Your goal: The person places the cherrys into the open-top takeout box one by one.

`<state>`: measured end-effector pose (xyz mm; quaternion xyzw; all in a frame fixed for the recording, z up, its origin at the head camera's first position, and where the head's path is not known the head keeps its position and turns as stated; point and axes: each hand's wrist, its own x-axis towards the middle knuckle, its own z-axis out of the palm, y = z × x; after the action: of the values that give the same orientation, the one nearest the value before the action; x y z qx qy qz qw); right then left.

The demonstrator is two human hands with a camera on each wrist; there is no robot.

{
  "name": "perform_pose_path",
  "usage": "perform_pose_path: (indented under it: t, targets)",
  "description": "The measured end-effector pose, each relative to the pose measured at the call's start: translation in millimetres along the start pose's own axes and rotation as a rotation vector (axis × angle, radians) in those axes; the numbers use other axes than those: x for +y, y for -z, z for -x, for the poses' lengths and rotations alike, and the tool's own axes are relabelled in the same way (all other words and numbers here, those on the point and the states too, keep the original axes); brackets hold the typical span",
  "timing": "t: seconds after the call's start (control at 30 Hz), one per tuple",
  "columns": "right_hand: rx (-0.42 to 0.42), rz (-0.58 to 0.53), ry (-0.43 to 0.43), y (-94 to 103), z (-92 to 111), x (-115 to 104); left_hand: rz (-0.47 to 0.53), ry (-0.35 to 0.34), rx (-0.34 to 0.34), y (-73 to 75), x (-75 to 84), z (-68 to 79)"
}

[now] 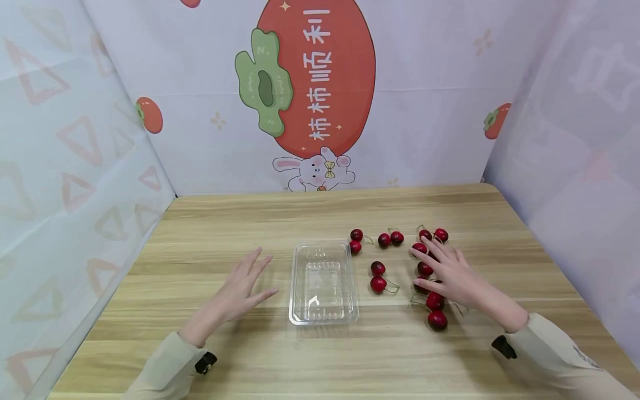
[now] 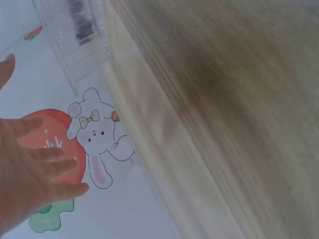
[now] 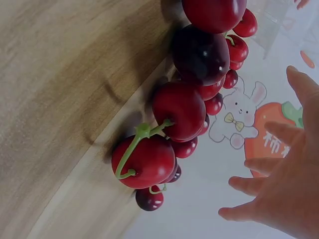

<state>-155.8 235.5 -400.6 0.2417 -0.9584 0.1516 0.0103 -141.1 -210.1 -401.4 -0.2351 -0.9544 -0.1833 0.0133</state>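
Observation:
A clear plastic box (image 1: 324, 319) stands open-topped in the middle of the wooden table. Left of it, my left hand (image 1: 242, 289) hovers with fingers spread and nothing in it; the left wrist view shows the same spread fingers. Over the group of dark red cherries (image 1: 437, 320) on the right, my right hand (image 1: 455, 278) is held with fingers spread, covering some of them. In the right wrist view, cherries (image 3: 179, 110) joined by green stems lie close by, and the right hand (image 3: 284, 174) holds none.
Between box and right hand lie a pair of cherries (image 1: 378, 284); another pair (image 1: 355, 246) sits by the box's far right corner, and a third (image 1: 396, 238) is farther back. The wooden table (image 1: 225, 222) ends at a printed cloth backdrop (image 1: 425, 111), with cloth on both sides.

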Motion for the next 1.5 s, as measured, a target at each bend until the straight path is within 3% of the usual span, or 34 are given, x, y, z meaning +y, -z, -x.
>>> perform_pose_path:
  t: [0.27,0.6,0.73,0.93,1.23,1.37,1.5]
  targets:
    - [-0.029,-0.025,0.029,1.4,-4.2,-4.0,0.051,-0.012,0.072,-3.4,7.9,-4.4]
    - [0.006,-0.027,0.097,-0.2,-9.8,-6.9,0.200,0.001,0.155,-10.2,15.9,-10.7]
    - [0.006,-0.047,0.105,-0.9,-11.9,-8.4,0.315,0.005,0.185,-14.2,17.1,-14.4]
    - [-0.011,-0.166,0.090,-6.3,-14.5,-9.7,0.581,0.093,0.176,-18.9,19.1,-20.1]
    - [0.009,-0.296,0.111,-12.1,-20.3,-13.6,0.773,0.204,0.159,-24.5,24.2,-24.6]
    - [-0.025,-0.340,0.109,-13.2,-23.1,-15.8,0.897,0.282,0.138,-28.1,26.1,-27.1]
    - [-0.077,-0.363,0.121,-15.1,-25.7,-14.9,0.951,0.348,0.131,-31.7,27.8,-29.3]
